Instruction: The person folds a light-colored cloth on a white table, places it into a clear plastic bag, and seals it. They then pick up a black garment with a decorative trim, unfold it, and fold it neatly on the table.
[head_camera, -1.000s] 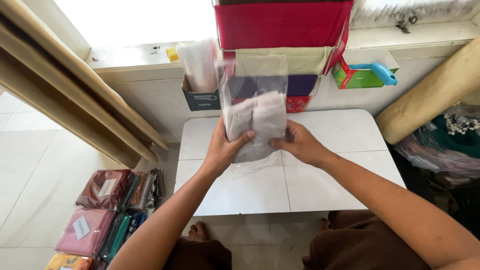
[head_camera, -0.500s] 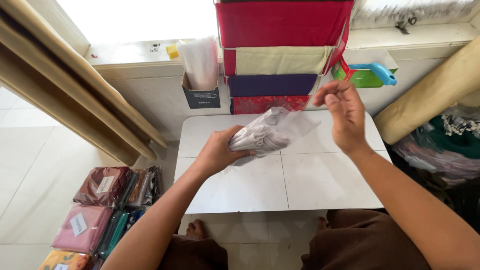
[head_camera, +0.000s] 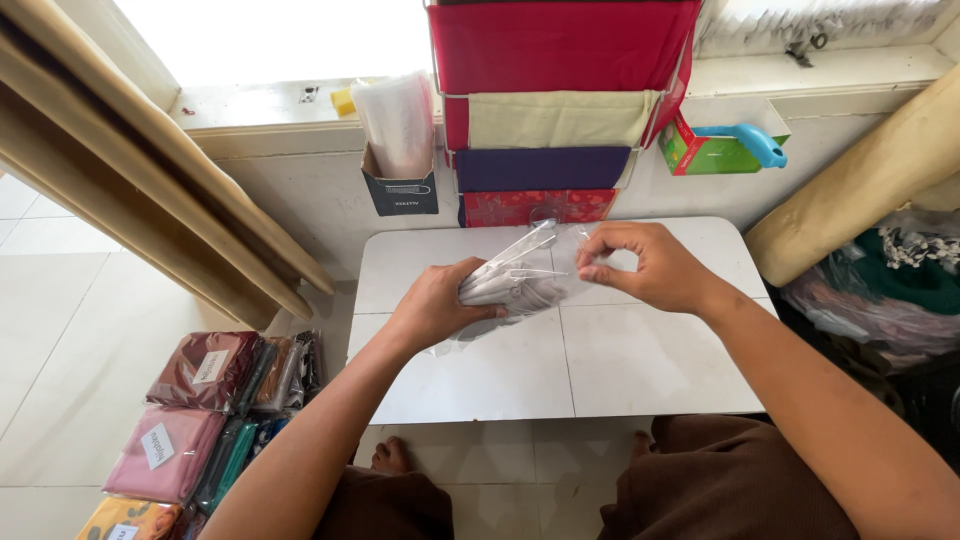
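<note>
My left hand (head_camera: 436, 306) grips a folded white cloth inside a clear plastic bag (head_camera: 515, 283), held low over the small white table (head_camera: 610, 370). My right hand (head_camera: 642, 266) pinches the open end of the bag's plastic at the right, fingers closed on the film. The bag lies nearly flat, its flap pointing toward the far edge of the table. Both forearms reach in from the bottom of the view.
Folded red, beige and purple fabrics (head_camera: 560, 110) stack against the wall behind the table. A dark box of clear bags (head_camera: 400, 150) stands to their left, a green box with a blue tool (head_camera: 722, 146) to their right. Bagged cloths (head_camera: 200, 410) lie on the floor left.
The bag went from upright in both hands to lying down. My right hand swung out to the right, then came back in and now pinches the bag's open end.
</note>
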